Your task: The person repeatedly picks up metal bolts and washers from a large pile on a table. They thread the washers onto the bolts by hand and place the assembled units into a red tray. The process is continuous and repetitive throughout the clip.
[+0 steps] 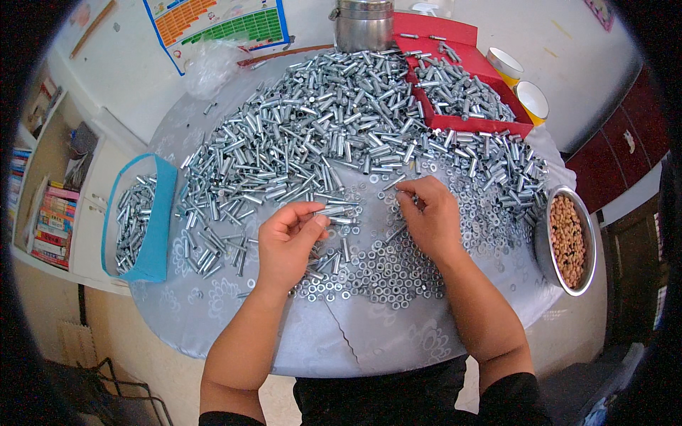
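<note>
My left hand (290, 239) has its thumb and fingers closed at the end of a metal bolt-like part (331, 211) just left of the table's middle. My right hand (431, 213) is bent over the washers, its thumb and index finger close to a slim metal piece (394, 182); whether it grips that piece cannot be told. Between and below the hands lie many loose hex nuts (397, 277). Flat washers (482, 213) spread right of my right hand. A large heap of metal sleeves and bolts (319, 117) covers the area beyond both hands.
A blue open box (160, 223) with metal parts stands at the left. At the back right is a red box (479, 125) of sleeves, beside two bowls (532, 101). A steel bowl of peanuts (591, 250) sits at the right edge, a steel canister (364, 26) at the back.
</note>
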`<action>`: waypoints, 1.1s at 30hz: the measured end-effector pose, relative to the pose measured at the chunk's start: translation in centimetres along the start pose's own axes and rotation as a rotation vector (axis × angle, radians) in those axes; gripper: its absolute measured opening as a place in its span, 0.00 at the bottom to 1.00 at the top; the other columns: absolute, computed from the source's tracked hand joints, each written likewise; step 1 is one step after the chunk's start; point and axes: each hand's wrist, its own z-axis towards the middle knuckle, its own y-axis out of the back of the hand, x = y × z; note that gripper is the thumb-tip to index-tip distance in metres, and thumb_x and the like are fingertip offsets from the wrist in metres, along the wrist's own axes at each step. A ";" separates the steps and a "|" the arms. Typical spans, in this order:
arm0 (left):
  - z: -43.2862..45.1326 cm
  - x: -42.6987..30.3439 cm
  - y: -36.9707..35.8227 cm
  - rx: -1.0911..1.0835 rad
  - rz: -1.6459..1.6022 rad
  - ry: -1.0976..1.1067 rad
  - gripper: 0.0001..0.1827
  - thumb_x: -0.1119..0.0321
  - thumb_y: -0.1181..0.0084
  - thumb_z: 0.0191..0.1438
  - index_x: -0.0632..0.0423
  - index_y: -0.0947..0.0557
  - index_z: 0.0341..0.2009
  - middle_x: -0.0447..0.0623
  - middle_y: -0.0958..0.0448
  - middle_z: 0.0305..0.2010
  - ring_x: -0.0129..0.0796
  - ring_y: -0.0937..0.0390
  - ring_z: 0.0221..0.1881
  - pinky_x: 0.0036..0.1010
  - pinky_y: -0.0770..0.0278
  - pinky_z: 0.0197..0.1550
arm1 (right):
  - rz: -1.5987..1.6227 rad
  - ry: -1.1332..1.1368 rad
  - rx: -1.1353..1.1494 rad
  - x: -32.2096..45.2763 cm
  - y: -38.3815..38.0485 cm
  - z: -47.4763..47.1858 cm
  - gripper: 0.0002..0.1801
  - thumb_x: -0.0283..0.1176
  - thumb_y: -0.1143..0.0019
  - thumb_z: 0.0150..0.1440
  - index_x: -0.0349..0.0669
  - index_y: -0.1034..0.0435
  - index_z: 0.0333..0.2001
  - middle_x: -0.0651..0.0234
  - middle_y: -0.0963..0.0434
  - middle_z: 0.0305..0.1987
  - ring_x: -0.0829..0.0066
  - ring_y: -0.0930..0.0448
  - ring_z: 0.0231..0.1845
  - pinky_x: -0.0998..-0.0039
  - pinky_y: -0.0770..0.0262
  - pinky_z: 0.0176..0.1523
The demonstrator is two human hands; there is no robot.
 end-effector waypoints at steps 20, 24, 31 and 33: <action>-0.2 -0.1 -0.1 0.030 0.018 0.001 0.09 0.74 0.44 0.54 0.60 0.20 0.41 0.47 0.21 0.31 0.25 0.24 0.29 0.20 0.25 0.34 | -0.287 0.161 0.151 -0.4 0.6 -0.2 0.07 0.24 0.43 0.44 0.41 0.23 0.30 0.61 0.25 0.31 0.58 0.26 0.36 0.62 0.29 0.43; -0.2 -0.1 -0.1 0.035 0.032 0.020 0.09 0.74 0.44 0.54 0.60 0.20 0.41 0.47 0.21 0.31 0.25 0.24 0.29 0.20 0.25 0.34 | -0.274 0.172 0.144 -0.2 0.4 0.0 0.06 0.30 0.41 0.45 0.41 0.23 0.27 0.61 0.26 0.31 0.59 0.27 0.36 0.62 0.30 0.43; -0.2 0.1 0.0 0.035 0.022 0.012 0.09 0.74 0.44 0.54 0.60 0.20 0.41 0.48 0.21 0.32 0.26 0.24 0.30 0.21 0.25 0.35 | -0.413 0.183 0.153 0.1 0.1 0.1 0.09 0.35 0.40 0.45 0.40 0.25 0.24 0.62 0.28 0.28 0.60 0.28 0.34 0.62 0.31 0.41; -0.2 0.1 -0.1 0.041 0.018 0.018 0.09 0.75 0.44 0.54 0.61 0.21 0.41 0.47 0.21 0.32 0.25 0.24 0.30 0.19 0.25 0.34 | -0.411 0.189 0.150 0.2 0.1 0.1 0.09 0.34 0.40 0.45 0.40 0.25 0.24 0.62 0.28 0.29 0.60 0.28 0.34 0.62 0.31 0.41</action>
